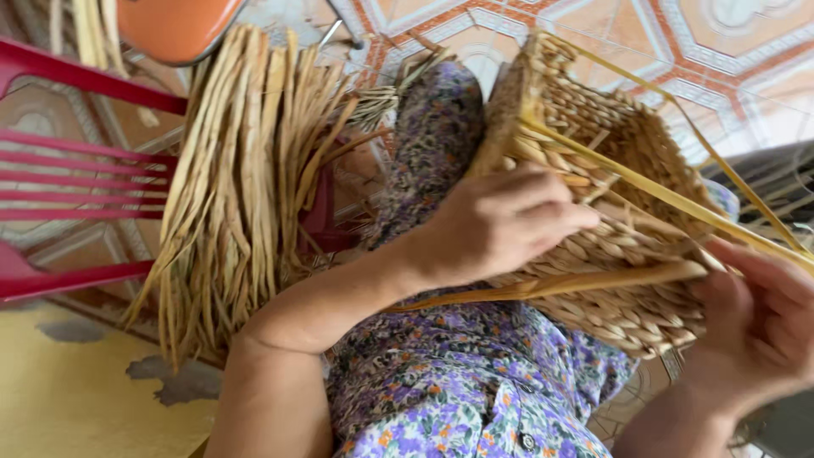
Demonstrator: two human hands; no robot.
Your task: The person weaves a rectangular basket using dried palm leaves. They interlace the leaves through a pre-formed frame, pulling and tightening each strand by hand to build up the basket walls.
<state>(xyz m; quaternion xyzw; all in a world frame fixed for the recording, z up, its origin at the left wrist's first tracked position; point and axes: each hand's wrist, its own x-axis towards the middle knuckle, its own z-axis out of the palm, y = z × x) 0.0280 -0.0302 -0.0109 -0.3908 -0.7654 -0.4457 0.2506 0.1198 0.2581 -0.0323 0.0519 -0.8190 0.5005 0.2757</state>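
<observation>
A woven straw basket (610, 144) rests tilted on my lap, its opening turned to the right. My left hand (500, 222) lies on its near wall, fingers pressed over the plaited rim. My right hand (763, 326) is at the lower right corner of the basket, fingers closed on a long flat yellow strip (585, 280) that runs along the basket's edge. Other thin yellow strips (670, 195) stick out from the basket toward the right. My lap is covered in purple floral cloth (458, 382).
A thick bundle of dried straw strands (246, 178) hangs over a red plastic chair (76, 170) at the left. An orange round object (174, 25) sits at the top left. Patterned floor tiles (721, 51) lie beyond the basket, yellow worn floor (76, 399) at lower left.
</observation>
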